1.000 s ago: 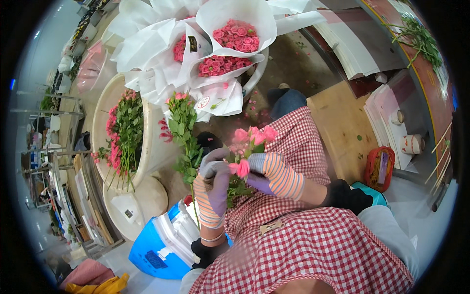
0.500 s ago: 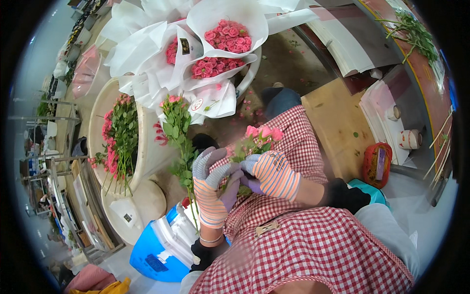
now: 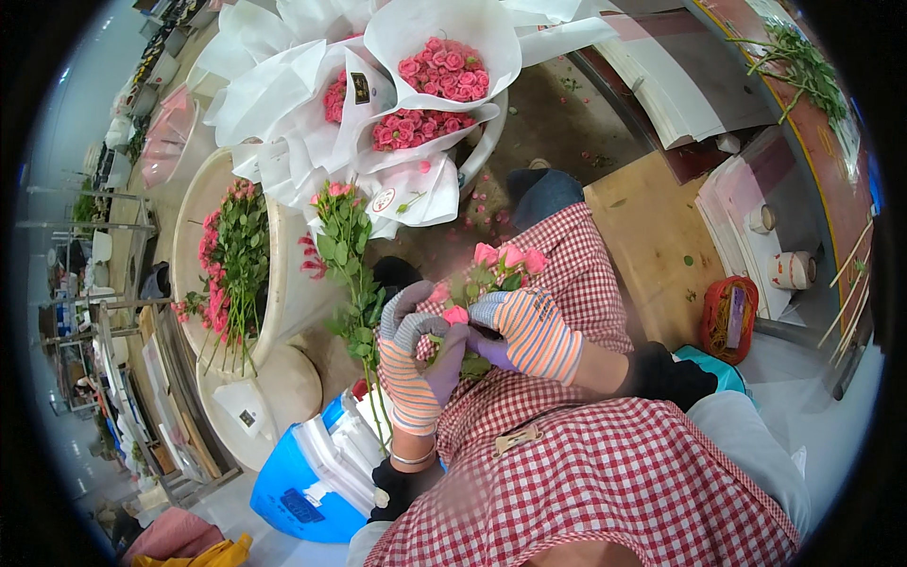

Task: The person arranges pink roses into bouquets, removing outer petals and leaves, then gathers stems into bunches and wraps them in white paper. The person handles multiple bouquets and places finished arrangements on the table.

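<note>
Both my hands wear striped gloves with grey and purple palms, and they meet over my checked apron (image 3: 567, 472). My right hand (image 3: 524, 335) is closed round a spray of pink roses (image 3: 511, 256), its blooms and leaves standing above the fingers. Thumb and fingers of my left hand (image 3: 416, 354) are curled in at a single pink rose bloom (image 3: 455, 314) between the hands; the stems there are partly hidden. A taller leafy rose bunch (image 3: 345, 241) stands just left of my left hand, its bare stems running down beside the wrist.
A cream tub (image 3: 274, 255) on the left holds cut roses (image 3: 227, 274). White paper-wrapped rose bouquets (image 3: 442, 71) stand ahead. Nearby are a blue-and-white box (image 3: 312, 482), a red basket (image 3: 729, 319), a cardboard sheet (image 3: 652, 227) and a table (image 3: 803, 123) with cut greenery.
My left hand has shifted slightly right, its fingers curling more. A pink bloom now shows between my hands where fingers were before. The right hand has barely moved.
</note>
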{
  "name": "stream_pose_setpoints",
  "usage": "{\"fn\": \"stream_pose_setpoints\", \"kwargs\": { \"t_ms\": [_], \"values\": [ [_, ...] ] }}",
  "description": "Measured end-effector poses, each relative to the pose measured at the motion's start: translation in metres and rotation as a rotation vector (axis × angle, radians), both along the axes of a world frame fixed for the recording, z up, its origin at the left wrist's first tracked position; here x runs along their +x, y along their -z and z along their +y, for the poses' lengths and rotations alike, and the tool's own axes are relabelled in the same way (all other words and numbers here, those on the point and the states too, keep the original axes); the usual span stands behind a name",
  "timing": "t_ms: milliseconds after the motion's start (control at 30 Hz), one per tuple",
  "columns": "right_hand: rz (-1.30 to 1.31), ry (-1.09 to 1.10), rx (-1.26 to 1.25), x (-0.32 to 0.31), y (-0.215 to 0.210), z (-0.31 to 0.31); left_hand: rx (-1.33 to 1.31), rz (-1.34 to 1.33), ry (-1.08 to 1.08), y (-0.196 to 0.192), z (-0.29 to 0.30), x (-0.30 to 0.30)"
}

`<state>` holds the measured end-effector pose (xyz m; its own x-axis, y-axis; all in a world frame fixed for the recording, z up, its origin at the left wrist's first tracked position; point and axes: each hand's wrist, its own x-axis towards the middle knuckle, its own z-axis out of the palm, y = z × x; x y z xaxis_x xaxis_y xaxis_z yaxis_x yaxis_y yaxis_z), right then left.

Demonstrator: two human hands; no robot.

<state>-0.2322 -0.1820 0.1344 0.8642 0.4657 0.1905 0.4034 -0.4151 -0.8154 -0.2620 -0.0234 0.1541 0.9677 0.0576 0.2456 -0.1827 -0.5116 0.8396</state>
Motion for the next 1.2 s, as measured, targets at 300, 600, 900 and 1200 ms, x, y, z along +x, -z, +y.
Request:
{"fn": "stream_pose_setpoints", "kwargs": {
  "t_ms": [300, 600, 900, 1200],
  "values": [
    [0.019, -0.226, 0.183, 0.000, -0.016, -0.003, -0.682, 0.226, -0.071, 0.020, 0.019, 0.014],
    [0.129, -0.083, 0.381, 0.000, 0.003, 0.005, -0.555, 0.355, 0.016, 0.000, 0.011, 0.023],
    [0.862, 0.041, 0.926, -0.006, 0.028, 0.009, -0.407, 0.223, 0.182, 0.002, -0.006, 0.010],
    [0.901, -0.128, 0.715, 0.006, 0.006, -0.003, -0.608, 0.288, 0.133, -0.009, -0.009, 0.009]
  ]
}}
